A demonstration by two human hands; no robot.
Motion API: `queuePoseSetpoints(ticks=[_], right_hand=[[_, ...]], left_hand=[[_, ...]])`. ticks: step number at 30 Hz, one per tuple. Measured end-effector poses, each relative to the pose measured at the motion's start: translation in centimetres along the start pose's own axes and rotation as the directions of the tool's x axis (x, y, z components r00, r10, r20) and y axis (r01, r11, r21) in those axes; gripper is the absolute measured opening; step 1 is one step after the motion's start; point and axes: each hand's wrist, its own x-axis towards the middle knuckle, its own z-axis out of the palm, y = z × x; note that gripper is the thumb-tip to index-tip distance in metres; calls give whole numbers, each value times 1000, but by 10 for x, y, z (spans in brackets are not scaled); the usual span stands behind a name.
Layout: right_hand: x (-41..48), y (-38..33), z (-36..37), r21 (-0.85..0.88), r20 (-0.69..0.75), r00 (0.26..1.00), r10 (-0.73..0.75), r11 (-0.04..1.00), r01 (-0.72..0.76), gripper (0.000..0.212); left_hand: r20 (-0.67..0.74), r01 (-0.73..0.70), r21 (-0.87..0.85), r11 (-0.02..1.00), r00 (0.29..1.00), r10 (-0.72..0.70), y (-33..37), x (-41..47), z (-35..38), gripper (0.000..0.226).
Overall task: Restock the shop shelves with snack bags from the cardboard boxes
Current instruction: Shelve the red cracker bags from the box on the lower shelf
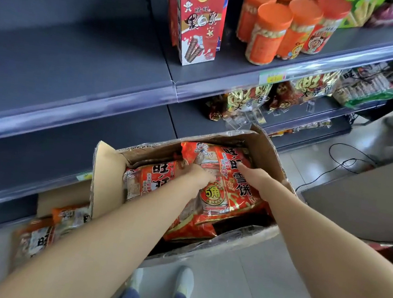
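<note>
Centre frame, cardboard box (pixel 270 153): top snack bag (pixel 224 199), prob. light, slippery, crushable; take by edges. L hand (pixel 199 176) fingers curled on bag edge, R hand (pixel 254 177) fingers flat atop.

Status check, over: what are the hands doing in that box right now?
Left hand at edge of top snack bag, grip unclear. Right hand flat on it. Bag lies in cardboard box, flaps open, nothing on top.

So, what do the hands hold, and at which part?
The top red snack bag: left hand on its left part, right hand on its right part. Actual grip cannot be told.
</note>
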Motion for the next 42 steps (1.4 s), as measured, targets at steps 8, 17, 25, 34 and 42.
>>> queuePoseSetpoints(ticks=[8,17,25,34,42], right_hand=[[6,4,6,128,125,992,4,992,-20,62],[-43,4,7,324,295,953,-67,946,-34,43],[-134,-25,22,367,261,921,-287,913,181,37],[-265,-122,151,324,330,778,-535,838,439,29],[-374,-191,341,234,362,624,-693,715,658,38]], left_hand=[[44,7,-59,998,999,-4,-4,1,-15,65],[-98,-249,208,946,957,273,4,-56,-45,43],[-112,-423,236,875,883,457,-5,-114,-142,29],[-356,-543,-10,839,786,505,-113,-172,-328,18],[-764,-397,-94,913,616,189,-254,-205,-486,27]])
